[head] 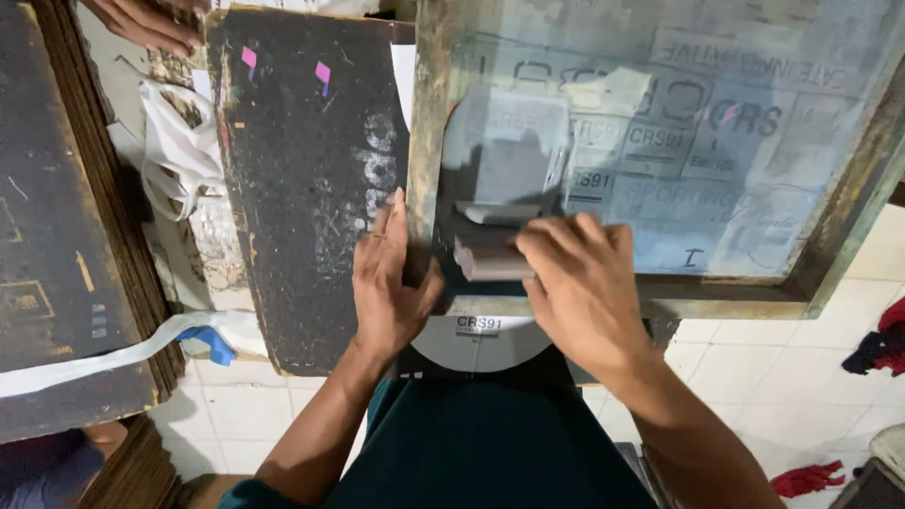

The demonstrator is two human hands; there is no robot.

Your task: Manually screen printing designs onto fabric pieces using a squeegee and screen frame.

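Printing screen [754, 141]: large wooden-framed mesh, greenish and worn, lying flat over the work at upper right. Stencil blocks show reversed through the mesh; patches of pale tape cover part of it. Its near frame rail runs just under both hands.

Dark platen board [302, 188]: long, black, scuffed, just left of the screen frame, with two small pink marks near its far end. A second dark board [47, 236] lies further left, apart from it.

Grey fabric panel [481, 339]: rounded piece poking out beneath the near rail, carrying a small printed label; the rest sits hidden under the screen.

White cloth strips [179, 151]: bunched between the two boards; one long strip with a blue end trails toward the near edge.

Right hand [580, 283]: fingers curled down and clamped on the squeegee [490, 256], a short grey block resting on the mesh near the frame's left corner.

Left hand [391, 283]: flat, fingers together and extended, pressed against the frame's left rail; it grips nothing.

Another person's hand [151, 24]: at the far left corner, touching the board's edge.

Handling note: the pull likely goes best with the frame pinned firmly by the flat hand so the mesh cannot shift over the panel, and the squeegee kept at an even tilt and pressure.
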